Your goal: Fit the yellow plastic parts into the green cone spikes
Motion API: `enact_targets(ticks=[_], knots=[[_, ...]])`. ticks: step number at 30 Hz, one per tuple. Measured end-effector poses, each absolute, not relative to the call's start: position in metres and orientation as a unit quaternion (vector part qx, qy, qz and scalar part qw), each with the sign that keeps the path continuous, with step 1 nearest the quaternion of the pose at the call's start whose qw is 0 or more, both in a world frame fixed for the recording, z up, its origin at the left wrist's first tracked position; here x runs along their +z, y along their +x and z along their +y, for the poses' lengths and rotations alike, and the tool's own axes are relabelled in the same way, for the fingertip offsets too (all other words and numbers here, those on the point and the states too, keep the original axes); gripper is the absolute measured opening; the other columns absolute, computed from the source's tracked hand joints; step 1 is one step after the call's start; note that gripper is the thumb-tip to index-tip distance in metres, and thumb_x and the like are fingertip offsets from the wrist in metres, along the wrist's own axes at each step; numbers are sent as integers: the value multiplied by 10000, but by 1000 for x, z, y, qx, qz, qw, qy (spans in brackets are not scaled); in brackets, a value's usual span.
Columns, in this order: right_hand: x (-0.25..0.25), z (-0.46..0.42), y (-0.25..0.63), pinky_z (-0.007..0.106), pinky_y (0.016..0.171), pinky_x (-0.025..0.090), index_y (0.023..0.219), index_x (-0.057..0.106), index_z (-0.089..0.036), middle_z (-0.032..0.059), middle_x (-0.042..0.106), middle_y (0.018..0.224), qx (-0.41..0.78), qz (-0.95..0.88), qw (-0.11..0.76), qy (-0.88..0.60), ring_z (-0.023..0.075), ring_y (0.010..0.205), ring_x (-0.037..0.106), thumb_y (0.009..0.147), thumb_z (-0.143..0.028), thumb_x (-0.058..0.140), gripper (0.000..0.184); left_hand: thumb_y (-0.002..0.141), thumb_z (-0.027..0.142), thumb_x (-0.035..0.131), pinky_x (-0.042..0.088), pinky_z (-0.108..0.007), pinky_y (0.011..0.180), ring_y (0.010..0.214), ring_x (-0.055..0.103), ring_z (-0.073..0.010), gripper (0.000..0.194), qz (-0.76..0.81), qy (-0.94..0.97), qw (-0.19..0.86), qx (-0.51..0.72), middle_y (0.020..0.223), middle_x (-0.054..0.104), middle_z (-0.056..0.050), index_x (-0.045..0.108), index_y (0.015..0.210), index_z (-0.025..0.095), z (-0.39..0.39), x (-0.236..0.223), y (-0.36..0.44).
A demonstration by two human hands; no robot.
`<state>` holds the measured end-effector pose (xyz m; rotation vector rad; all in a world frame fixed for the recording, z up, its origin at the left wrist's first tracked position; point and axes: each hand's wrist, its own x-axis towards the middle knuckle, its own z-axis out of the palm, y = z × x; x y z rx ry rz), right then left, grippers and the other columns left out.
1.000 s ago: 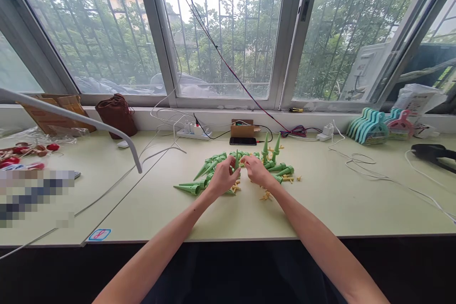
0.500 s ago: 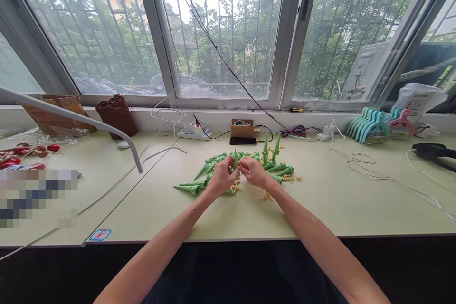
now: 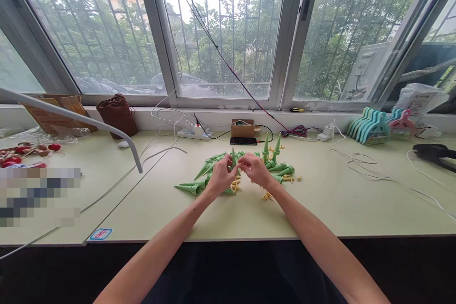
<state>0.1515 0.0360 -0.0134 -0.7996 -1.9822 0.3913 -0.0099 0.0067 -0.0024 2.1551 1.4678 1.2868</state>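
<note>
Pinching a green cone point-up, the left grip is clamped on it; the right grip sits right beside it, though I can't tell whether its fingertips are closed on anything. I'd brace the cone with the left and work the right lightly and squarely, lest it tilt. Loose cones lie left of the grips, two upright cones beyond the right one, all on the counter.

Green spikes: two stand upright, one is held, others overlap beyond counting. Yellow pieces: several. Phone: one. Brown pouch: one.
</note>
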Motion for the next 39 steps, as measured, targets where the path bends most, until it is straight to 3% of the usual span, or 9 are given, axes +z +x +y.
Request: enact_targets(ticks=[19,39], knots=[[-13,36,150,252,610,468,744,591,-180,-3,599,663,217,-773,505,-317,128,572,591,854,-221,574,118,795,313,552,364,-223,517,485,460,-80,151,509,732,121,436,723,548,24,454,819,200,7,-3,-10],[-13,35,150,271,681,494,810,664,-174,45,654,783,172,-778,521,-306,148,682,597,842,-184,561,108,799,328,545,372,-230,522,509,490,-93,149,520,724,121,436,733,572,21,461,821,207,8,-3,-10]])
